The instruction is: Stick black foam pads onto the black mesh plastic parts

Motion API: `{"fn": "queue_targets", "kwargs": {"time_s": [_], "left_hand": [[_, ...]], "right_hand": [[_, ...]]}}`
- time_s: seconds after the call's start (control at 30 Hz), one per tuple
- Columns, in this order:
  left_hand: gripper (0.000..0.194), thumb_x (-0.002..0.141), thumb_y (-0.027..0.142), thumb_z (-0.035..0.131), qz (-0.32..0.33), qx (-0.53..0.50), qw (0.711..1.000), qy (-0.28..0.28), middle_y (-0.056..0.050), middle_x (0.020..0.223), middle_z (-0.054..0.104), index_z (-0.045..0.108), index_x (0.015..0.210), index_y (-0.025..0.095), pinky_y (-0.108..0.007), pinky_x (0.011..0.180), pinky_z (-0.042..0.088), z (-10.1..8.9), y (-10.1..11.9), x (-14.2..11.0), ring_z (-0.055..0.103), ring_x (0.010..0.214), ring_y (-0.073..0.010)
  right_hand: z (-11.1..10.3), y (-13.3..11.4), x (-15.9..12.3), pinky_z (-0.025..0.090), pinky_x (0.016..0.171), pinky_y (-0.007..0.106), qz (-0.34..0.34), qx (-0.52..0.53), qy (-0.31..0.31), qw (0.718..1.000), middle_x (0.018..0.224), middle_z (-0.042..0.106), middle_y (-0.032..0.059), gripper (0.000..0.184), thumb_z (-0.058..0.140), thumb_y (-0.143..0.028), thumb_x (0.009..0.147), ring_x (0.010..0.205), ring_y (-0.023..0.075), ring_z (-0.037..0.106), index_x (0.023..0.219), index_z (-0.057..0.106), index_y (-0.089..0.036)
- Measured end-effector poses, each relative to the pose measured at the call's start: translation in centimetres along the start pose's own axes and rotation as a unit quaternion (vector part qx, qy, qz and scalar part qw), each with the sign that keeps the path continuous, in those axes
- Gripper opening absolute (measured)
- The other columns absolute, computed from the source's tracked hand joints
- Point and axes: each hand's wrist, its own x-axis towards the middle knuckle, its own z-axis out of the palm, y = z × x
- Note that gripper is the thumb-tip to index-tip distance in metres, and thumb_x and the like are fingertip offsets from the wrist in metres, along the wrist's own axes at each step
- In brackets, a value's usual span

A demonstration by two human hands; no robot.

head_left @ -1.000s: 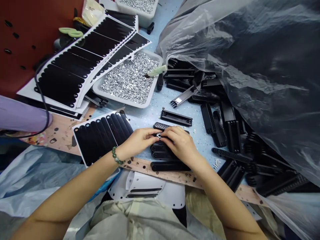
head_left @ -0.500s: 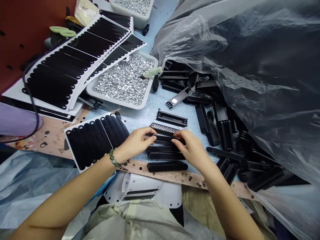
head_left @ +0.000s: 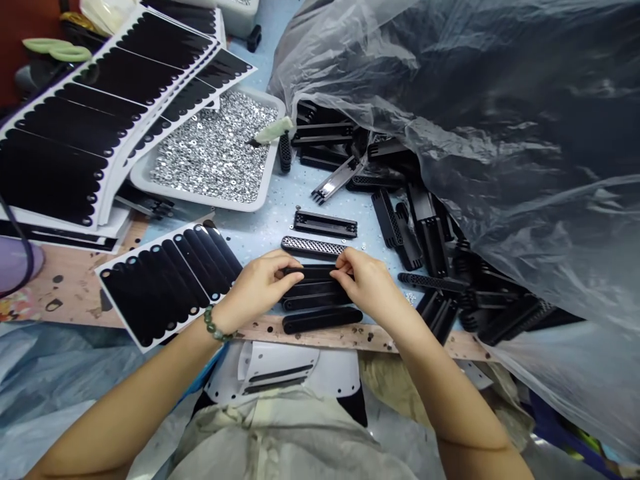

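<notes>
My left hand (head_left: 265,280) pinches the left end of a narrow black strip (head_left: 316,272). At the strip's other end, the thumb and fingers of my right hand (head_left: 367,283) are closed. Whether the strip is a thin sticker or part of a bar under it, I cannot tell. Just in front lie black bars (head_left: 313,302) with rounded ends, and one more bar (head_left: 323,319) near the table edge. Behind the strip sits a black bar with a lattice face (head_left: 313,247), then an open-topped black bar (head_left: 325,225). Left of my hands lies a sheet of black stickers (head_left: 167,283).
A white tray (head_left: 200,200) full of small metal parts stands at the back left, with a green-handled tool (head_left: 273,131) on its rim. Sticker sheets (head_left: 125,80) are stacked beside it. Loose black bars (head_left: 430,233) spill from a clear plastic bag (head_left: 450,120) on the right.
The camera view has shifted, so the table's things appear farther left. Both hands stay at the ends of the black strip, with the fingers slightly moved.
</notes>
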Motion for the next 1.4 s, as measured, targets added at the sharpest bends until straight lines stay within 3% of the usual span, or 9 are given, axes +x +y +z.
{"fn": "queue_targets", "kwargs": {"time_s": [0.23, 0.37, 0.47, 0.6, 0.7, 0.83, 1.0, 1.17, 1.4], "left_hand": [[0.026, 0.084, 0.04, 0.057, -0.01, 0.006, 1.0, -0.012, -0.004, 0.098, 0.063, 0.069, 0.092, 0.018, -0.026, 0.069, 0.047, -0.1, -0.3, 0.4, 0.059, 0.073, -0.0129], [0.03, 0.086, 0.042, 0.054, -0.021, 0.039, 0.999, -0.012, -0.005, 0.097, 0.065, 0.069, 0.096, 0.018, -0.026, 0.069, 0.048, -0.4, 0.6, 0.6, 0.059, 0.07, -0.0129], [0.037, 0.09, 0.041, 0.047, 0.01, 0.111, 0.993, 0.047, -0.005, 0.113, 0.062, 0.061, 0.117, 0.02, -0.027, 0.078, 0.048, -1.3, 2.0, -1.7, 0.06, 0.081, -0.0137], [0.024, 0.091, 0.034, 0.047, 0.038, 0.128, 0.983, 0.128, -0.003, 0.097, 0.06, 0.06, 0.102, 0.017, -0.023, 0.075, 0.046, -2.3, 1.9, -8.6, 0.057, 0.077, -0.0107], [0.021, 0.092, 0.033, 0.047, -0.052, 0.098, 0.994, 0.013, -0.001, 0.079, 0.058, 0.058, 0.084, 0.017, -0.021, 0.065, 0.043, -1.2, -0.9, -14.8, 0.054, 0.071, -0.0109], [0.031, 0.084, 0.041, 0.058, -0.163, 0.111, 0.977, -0.087, -0.006, 0.101, 0.061, 0.058, 0.106, 0.018, -0.029, 0.081, 0.045, 2.8, -5.4, -20.6, 0.056, 0.095, -0.0192], [0.032, 0.087, 0.038, 0.05, -0.224, 0.04, 0.971, -0.068, 0.0, 0.065, 0.05, 0.05, 0.065, 0.014, -0.022, 0.059, 0.035, 6.1, -7.2, -21.4, 0.046, 0.062, -0.0106], [0.036, 0.084, 0.046, 0.054, -0.262, -0.134, 0.954, -0.052, 0.002, 0.061, 0.049, 0.057, 0.07, 0.012, -0.019, 0.055, 0.032, 5.7, -6.2, -20.6, 0.041, 0.058, -0.0075], [0.027, 0.088, 0.036, 0.052, -0.182, -0.121, 0.975, -0.036, 0.0, 0.07, 0.057, 0.063, 0.076, 0.013, -0.018, 0.063, 0.037, 5.8, -5.9, -20.6, 0.049, 0.066, -0.0088]], "right_hand": [[-1.1, 2.2, 0.2, 0.025, 0.048, 0.024, 0.097, -0.135, 0.031, 0.986, 0.06, 0.054, -0.0013, 0.046, 0.069, -0.06, 0.07, 0.05, 0.0148, 0.048, 0.074, 0.046, -0.021], [-2.1, 3.6, -1.6, 0.032, 0.049, 0.023, 0.105, -0.018, 0.127, 0.986, 0.057, 0.05, -0.0034, 0.035, 0.063, -0.051, 0.08, 0.051, 0.0115, 0.047, 0.073, 0.048, -0.02], [-1.6, 2.1, -5.2, 0.039, 0.052, 0.022, 0.053, 0.08, 0.192, 0.977, 0.062, 0.051, -0.0023, 0.024, 0.06, -0.039, 0.085, 0.053, 0.01, 0.047, 0.074, 0.051, -0.019], [2.0, -0.5, -10.8, 0.042, 0.054, 0.021, -0.056, 0.161, 0.033, 0.985, 0.068, 0.058, -0.0006, 0.009, 0.059, -0.026, 0.087, 0.057, 0.0099, 0.053, 0.081, 0.057, -0.02], [6.8, -1.1, -13.8, 0.044, 0.053, 0.02, -0.046, 0.224, -0.106, 0.968, 0.072, 0.063, 0.0001, 0.007, 0.056, -0.025, 0.09, 0.06, 0.0104, 0.057, 0.086, 0.06, -0.02], [12.9, -1.7, -15.7, 0.05, 0.062, 0.022, -0.037, 0.273, -0.117, 0.954, 0.078, 0.065, 0.0022, 0.011, 0.052, -0.024, 0.092, 0.069, 0.0124, 0.062, 0.09, 0.062, -0.02], [16.5, -3.5, -15.7, 0.053, 0.077, 0.029, -0.17, 0.227, -0.076, 0.956, 0.094, 0.067, 0.0072, 0.017, 0.048, -0.02, 0.094, 0.087, 0.0155, 0.063, 0.102, 0.063, -0.018], [17.6, -4.3, -15.4, 0.053, 0.085, 0.032, -0.232, 0.148, 0.037, 0.961, 0.104, 0.067, 0.0099, 0.021, 0.055, -0.016, 0.09, 0.096, 0.0176, 0.062, 0.109, 0.061, -0.015], [17.7, -3.9, -15.5, 0.053, 0.09, 0.033, -0.243, 0.135, 0.061, 0.959, 0.113, 0.066, 0.0106, 0.029, 0.06, -0.018, 0.088, 0.102, 0.0188, 0.063, 0.117, 0.058, -0.014]]}}
